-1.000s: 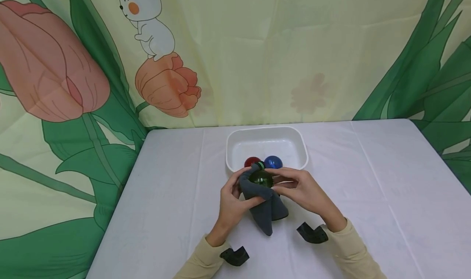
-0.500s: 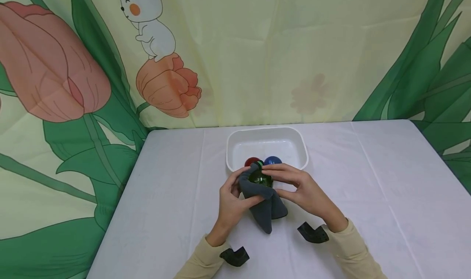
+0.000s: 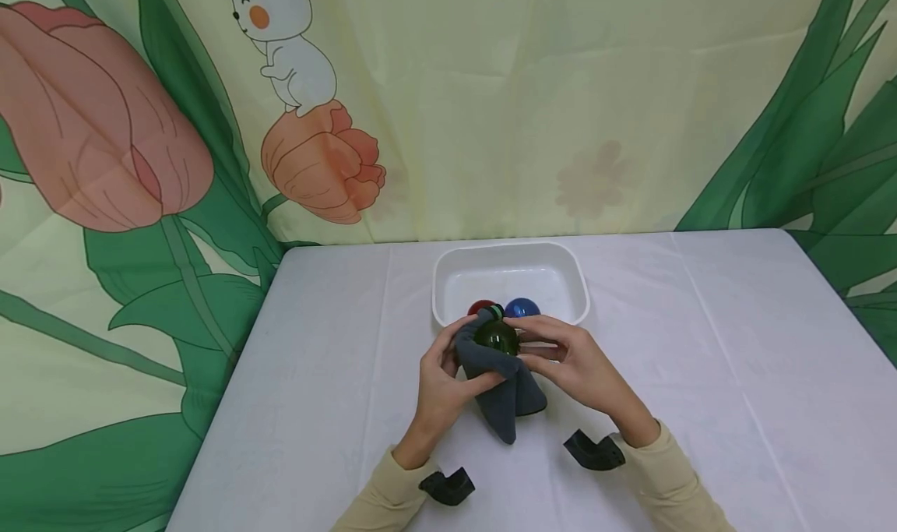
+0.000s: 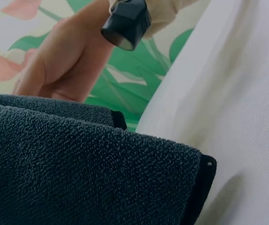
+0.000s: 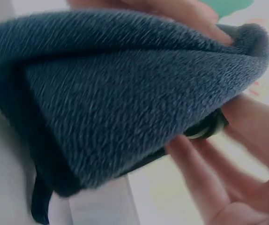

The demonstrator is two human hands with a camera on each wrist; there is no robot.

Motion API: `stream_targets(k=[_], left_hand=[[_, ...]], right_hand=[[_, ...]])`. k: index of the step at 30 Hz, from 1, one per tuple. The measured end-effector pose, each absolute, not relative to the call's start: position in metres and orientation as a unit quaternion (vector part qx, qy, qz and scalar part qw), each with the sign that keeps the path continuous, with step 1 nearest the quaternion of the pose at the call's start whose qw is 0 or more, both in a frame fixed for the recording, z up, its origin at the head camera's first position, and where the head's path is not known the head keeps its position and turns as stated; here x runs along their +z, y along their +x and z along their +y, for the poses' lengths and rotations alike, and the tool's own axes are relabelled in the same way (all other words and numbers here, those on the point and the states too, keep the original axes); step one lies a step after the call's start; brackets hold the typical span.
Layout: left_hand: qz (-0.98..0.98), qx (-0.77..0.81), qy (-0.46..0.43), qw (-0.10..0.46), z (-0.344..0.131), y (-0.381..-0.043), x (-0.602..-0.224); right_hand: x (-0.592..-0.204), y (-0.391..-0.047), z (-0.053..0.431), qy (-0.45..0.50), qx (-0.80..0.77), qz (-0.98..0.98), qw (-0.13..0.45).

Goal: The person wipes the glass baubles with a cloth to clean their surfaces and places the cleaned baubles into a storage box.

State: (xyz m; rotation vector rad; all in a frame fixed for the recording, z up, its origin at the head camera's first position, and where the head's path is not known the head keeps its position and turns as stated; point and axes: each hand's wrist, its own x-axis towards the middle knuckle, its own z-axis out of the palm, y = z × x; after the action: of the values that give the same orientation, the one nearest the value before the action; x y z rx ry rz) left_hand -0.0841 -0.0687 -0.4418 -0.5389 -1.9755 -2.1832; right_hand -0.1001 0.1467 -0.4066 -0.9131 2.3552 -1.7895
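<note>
A dark green, see-through ball (image 3: 499,336) sits in a fold of a dark blue-grey terry towel (image 3: 510,403). My left hand (image 3: 444,388) grips the towel around the ball's left side, thumb across the front. From the right, my right hand (image 3: 585,367) holds the ball between its fingertips and thumb. Two towel corners hang toward me, and a dark, green-striped piece (image 3: 494,311) shows at the towel's top. In the right wrist view the towel (image 5: 115,98) hides most of the ball (image 5: 205,129). The towel (image 4: 92,168) fills the lower part of the left wrist view.
Just beyond my hands stands a white rectangular tray (image 3: 508,258) holding a red ball (image 3: 480,307) and a blue ball (image 3: 522,308). White cloth covers the table (image 3: 336,376). A printed curtain (image 3: 476,111) hangs behind it. Black mounts (image 3: 594,450) stick out at both wrists.
My right fingers lifted onto the ball's upper side half a second ago and are now back at its right side. The ball has turned a little; the left hand holds its place.
</note>
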Motion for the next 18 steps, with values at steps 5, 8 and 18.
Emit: stream_targets(k=[5, 8, 18], left_hand=[[-0.67, -0.714, -0.185, 0.077, -0.0694, -0.0835, -0.4402], [-0.679, -0.705, -0.185, 0.088, -0.0704, -0.0834, -0.4388], [-0.669, -0.714, -0.186, 0.087, -0.073, -0.0852, -0.4386]], right_hand=[[-0.4075, -0.0998, 0.1487, -0.255, -0.59, 0.763, 0.064], [-0.4077, -0.1006, 0.1491, -0.274, -0.584, 0.762, 0.055], [-0.4103, -0.1034, 0.1465, -0.358, -0.52, 0.774, -0.049]])
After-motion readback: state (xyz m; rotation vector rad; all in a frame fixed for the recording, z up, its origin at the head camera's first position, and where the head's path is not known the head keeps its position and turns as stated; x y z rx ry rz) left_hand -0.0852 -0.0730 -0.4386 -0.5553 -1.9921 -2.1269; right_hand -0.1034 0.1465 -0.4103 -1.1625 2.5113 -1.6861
